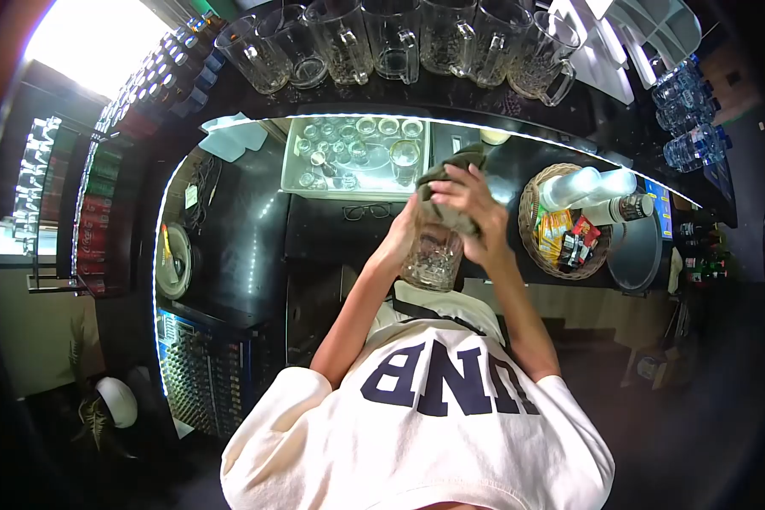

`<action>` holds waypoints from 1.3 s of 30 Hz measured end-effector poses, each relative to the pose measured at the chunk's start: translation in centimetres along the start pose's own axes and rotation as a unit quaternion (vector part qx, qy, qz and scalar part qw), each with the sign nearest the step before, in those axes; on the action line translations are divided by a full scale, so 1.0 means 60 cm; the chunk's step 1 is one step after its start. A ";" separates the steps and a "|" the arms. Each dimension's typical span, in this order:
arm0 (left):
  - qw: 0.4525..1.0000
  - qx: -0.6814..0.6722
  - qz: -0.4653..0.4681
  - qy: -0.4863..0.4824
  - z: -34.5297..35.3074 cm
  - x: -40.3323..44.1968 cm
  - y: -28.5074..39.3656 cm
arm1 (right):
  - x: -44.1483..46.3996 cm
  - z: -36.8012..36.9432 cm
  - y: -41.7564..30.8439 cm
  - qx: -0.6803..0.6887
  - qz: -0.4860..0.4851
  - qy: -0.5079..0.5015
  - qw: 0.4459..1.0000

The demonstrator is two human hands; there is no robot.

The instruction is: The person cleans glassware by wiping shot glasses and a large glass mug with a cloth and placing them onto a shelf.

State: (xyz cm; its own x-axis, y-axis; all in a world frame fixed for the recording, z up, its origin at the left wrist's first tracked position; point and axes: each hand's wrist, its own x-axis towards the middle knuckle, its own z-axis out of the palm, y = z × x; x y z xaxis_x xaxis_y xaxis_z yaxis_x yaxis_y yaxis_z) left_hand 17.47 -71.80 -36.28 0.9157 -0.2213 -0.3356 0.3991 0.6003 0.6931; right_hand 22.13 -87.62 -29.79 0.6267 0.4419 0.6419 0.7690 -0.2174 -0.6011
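Observation:
A clear glass mug point(433, 259) with a textured lower part is held in front of the chest, its base toward the body. My left hand point(397, 234) is wrapped round its left side. Bunched over the far end of the mug is a dark green-grey cloth point(463, 160), and my right hand point(470, 202) grips it with curled fingers. The cloth hides the mug's rim. Beyond the hands, a white tray point(357, 194) holds several small glasses and a larger mug point(405, 159).
Several glass mugs point(395, 42) line the raised shelf ahead. A wicker basket point(531, 234) with packets and cups stands right, beside a round dark tray point(636, 255). Eyeglasses point(367, 211) lie near the white tray. Bottles stand at upper left and right.

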 end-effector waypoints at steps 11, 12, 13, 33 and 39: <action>1.000 -0.023 -0.005 -0.008 0.072 0.000 0.006 | -0.085 -0.036 0.001 0.015 -0.006 -0.029 0.999; 0.999 -0.026 -0.019 -0.004 0.082 0.001 0.002 | -0.067 -0.045 0.018 0.042 0.021 0.003 0.999; 0.999 -0.029 -0.033 -0.001 0.091 0.003 -0.003 | -0.054 -0.054 0.027 0.068 0.047 0.037 0.996; 0.992 0.013 0.006 -0.125 0.258 0.036 -0.060 | -0.079 -0.241 0.029 0.135 0.190 0.069 0.970; 0.995 -0.081 0.029 -0.041 0.270 0.036 -0.066 | -0.109 -0.230 -0.021 0.046 0.137 -0.028 0.989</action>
State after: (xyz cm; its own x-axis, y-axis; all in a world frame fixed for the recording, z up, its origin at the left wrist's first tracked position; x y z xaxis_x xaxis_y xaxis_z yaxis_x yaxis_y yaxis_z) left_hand 18.65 -87.08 -29.40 0.9407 -0.2406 -0.2391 0.3378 0.7288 0.5956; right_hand 18.81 -102.23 -26.67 0.8002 0.4251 0.4231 0.5549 -0.2571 -0.7912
